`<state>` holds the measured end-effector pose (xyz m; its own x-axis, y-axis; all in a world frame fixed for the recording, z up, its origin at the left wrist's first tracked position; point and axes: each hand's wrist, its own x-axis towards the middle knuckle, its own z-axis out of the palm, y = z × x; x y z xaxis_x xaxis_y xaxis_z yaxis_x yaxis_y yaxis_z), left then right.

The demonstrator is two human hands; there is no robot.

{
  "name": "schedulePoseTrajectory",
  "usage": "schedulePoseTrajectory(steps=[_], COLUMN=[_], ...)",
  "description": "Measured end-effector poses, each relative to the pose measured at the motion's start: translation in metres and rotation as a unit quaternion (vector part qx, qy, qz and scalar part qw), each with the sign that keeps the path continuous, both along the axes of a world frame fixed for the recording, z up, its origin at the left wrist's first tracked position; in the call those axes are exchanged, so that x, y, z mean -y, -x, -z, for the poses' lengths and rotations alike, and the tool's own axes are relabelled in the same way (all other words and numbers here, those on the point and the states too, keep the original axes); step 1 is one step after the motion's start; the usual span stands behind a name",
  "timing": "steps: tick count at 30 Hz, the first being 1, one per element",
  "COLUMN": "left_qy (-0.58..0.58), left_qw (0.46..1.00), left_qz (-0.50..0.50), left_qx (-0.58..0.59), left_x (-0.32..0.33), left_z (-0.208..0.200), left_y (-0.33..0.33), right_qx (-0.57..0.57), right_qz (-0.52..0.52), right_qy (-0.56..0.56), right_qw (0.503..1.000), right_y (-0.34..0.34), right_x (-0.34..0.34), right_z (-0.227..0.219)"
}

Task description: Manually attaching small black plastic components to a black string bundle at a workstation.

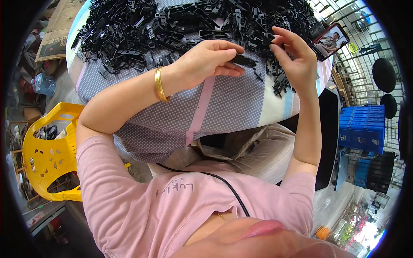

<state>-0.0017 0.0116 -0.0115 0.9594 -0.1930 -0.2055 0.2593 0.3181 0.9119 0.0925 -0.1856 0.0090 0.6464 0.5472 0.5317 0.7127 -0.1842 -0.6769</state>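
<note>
My left hand point(213, 62), a gold bangle at its wrist, closes thumb and fingers on a small black plastic part point(244, 61). To its right, my right hand point(297, 53) is raised with its fingers curled toward the thumb over the dark parts; whatever is between the fingertips is too small to make out. Beyond both hands spreads a large heap of black plastic parts point(180, 26) on the table. A smaller cluster of black parts point(279, 81) lies just below my right hand.
A grey dotted cloth with pink and pale stripes point(172, 116) covers the round table. At its right edge a phone point(331, 41) leans upright. A yellow plastic chair point(43, 163) stands at left, blue crates point(361, 129) at right, and a cardboard sheet point(58, 30) at far left.
</note>
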Motion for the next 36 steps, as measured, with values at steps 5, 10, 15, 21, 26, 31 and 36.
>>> schedulePoseTrajectory(steps=[5, 10, 15, 21, 26, 31, 36], left_qy=[0.06, -0.001, 0.009, 0.058, 0.053, 0.04, 0.017], left_qw=[0.998, 0.998, 0.998, 0.996, 0.994, 0.995, 0.995], left_qz=[-0.028, -0.02, -0.038, -0.044, -0.07, -0.073, -0.059], left_qx=[0.02, 0.061, 0.045, 0.051, 0.063, 0.062, 0.074], left_x=[-0.001, 0.004, 0.002, 0.004, 0.004, 0.001, 0.002], left_z=[0.0, 0.003, 0.002, -0.001, -0.001, -0.001, 0.001], left_y=[0.001, 0.002, 0.002, 0.004, 0.005, 0.004, 0.003], right_qx=[0.123, 0.243, 0.236, -0.263, -0.241, -0.265, -0.192], right_qz=[-0.051, -0.026, 0.014, -0.025, -0.019, -0.044, -0.05], right_qy=[0.069, 0.23, 0.071, -0.164, -0.15, -0.13, -0.119], right_qw=[0.989, 0.942, 0.969, 0.95, 0.959, 0.954, 0.973], right_y=[0.035, 0.045, 0.032, 0.039, 0.043, 0.044, 0.05], right_x=[-0.011, -0.014, -0.006, -0.019, -0.022, -0.02, -0.019], right_z=[-0.013, -0.009, -0.014, 0.006, 0.01, 0.012, 0.016])
